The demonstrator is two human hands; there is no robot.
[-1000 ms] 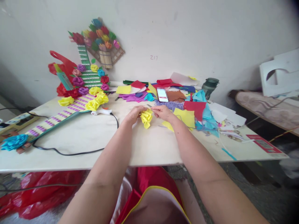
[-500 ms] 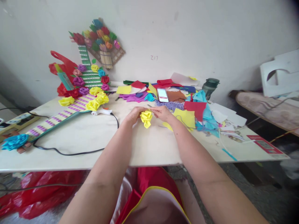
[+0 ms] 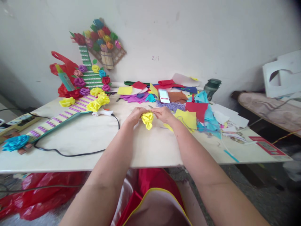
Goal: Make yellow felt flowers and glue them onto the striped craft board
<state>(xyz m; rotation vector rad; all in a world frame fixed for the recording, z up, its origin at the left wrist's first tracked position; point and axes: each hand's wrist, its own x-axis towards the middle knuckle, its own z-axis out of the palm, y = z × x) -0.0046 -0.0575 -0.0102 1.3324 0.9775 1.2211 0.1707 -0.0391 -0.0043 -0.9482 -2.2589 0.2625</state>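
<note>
A yellow crinkled paper flower (image 3: 147, 120) is held above the table, its petals hanging toward me. My left hand (image 3: 136, 116) grips it from the left with closed fingers. At its right upper edge, my right hand (image 3: 163, 113) is closed in a pinch. A thin greyish strip or tool (image 3: 150, 106) pokes out at the fingertips of my right hand; its kind is too small to make out. The side of the flower facing away from me is hidden. Under my right wrist lies a yellow paper sheet (image 3: 188, 119).
A white glue gun (image 3: 102, 112) with a black cord lies left. Behind it stands a guitar-shaped craft (image 3: 94, 78) with paper flowers. Coloured paper sheets (image 3: 134, 94), a phone (image 3: 164, 96) and a dark bottle (image 3: 212, 87) line the back. Blue paper (image 3: 209, 116) lies right.
The yellow flower has shifted very slightly to the right and tilted a little. Both hands stay closed at nearly the same place.
</note>
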